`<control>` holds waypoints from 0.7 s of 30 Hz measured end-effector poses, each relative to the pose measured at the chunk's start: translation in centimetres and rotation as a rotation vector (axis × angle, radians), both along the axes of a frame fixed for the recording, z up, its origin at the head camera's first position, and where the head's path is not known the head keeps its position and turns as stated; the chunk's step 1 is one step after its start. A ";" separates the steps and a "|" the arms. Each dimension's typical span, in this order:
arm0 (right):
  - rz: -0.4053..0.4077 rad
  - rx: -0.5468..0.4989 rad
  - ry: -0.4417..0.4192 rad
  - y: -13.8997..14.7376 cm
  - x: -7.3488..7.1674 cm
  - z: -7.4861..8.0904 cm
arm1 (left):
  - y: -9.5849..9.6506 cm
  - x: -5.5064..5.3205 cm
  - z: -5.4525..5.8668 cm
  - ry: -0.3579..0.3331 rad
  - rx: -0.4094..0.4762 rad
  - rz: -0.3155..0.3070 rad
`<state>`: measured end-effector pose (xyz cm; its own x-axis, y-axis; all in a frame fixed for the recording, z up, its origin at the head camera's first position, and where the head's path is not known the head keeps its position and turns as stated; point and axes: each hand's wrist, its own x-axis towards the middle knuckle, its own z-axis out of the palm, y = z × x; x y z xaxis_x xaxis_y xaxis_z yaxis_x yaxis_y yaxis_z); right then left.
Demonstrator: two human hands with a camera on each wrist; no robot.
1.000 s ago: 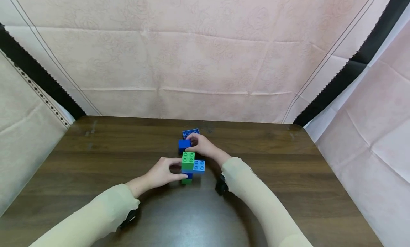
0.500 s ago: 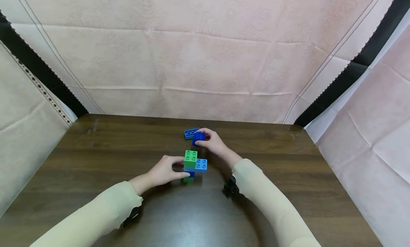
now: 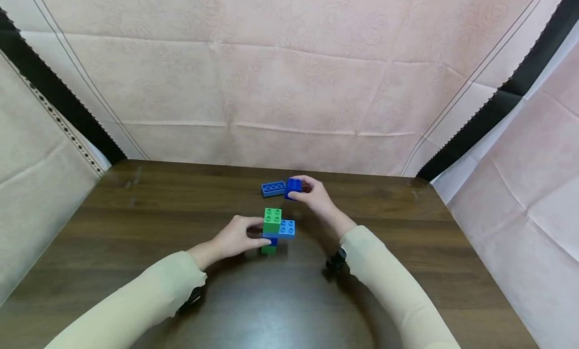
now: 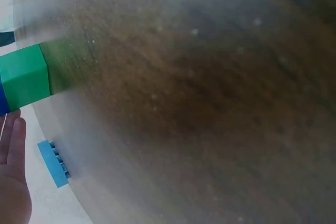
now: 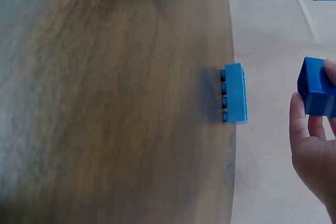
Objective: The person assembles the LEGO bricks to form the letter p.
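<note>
My left hand (image 3: 236, 237) grips a small brick stack (image 3: 272, 222) from its left side, thumb at the front and fingers behind. The stack has a green brick at the base, a dark blue one above, a longer light blue one jutting right, and a green one on top. In the left wrist view the bottom green brick (image 4: 26, 77) shows beside the fingers. Behind the stack, my right hand (image 3: 317, 198) pinches a dark blue brick (image 3: 292, 188) between thumb and fingers; the right wrist view shows this brick (image 5: 316, 88) raised in the fingertips.
A long blue brick (image 3: 273, 189) lies on its side near the table's back edge, its studs facing forward, just left of the held dark blue brick. The brown wooden table (image 3: 181, 198) ends at a pale cloth (image 3: 289, 97) hanging behind it.
The right hand has carried the dark blue brick back and to the right, from left of the stack's far side to beside the long blue brick. The left hand stays on the stack.
</note>
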<state>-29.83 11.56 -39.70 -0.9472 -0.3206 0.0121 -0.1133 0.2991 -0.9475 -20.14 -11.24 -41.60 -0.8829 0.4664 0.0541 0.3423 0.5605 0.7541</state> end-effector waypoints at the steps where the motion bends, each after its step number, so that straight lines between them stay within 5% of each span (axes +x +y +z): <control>1: -0.006 0.000 0.000 0.1 0.1 0.2 | 0.0 -0.1 0.0 0.000 0.001 0.004; 11: -0.019 0.007 0.006 1.1 0.8 0.9 | 0.5 -0.9 -0.2 0.018 0.041 -0.005; 21: 0.026 -0.035 0.005 2.5 1.8 2.0 | 0.6 -0.7 -0.4 -0.006 0.079 0.021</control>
<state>-28.03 14.07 -37.68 -0.9385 -0.3441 0.0282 -0.1252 0.2630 -0.9567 -20.80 -10.60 -42.00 -0.8930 0.4419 0.0850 0.3265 0.5061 0.7983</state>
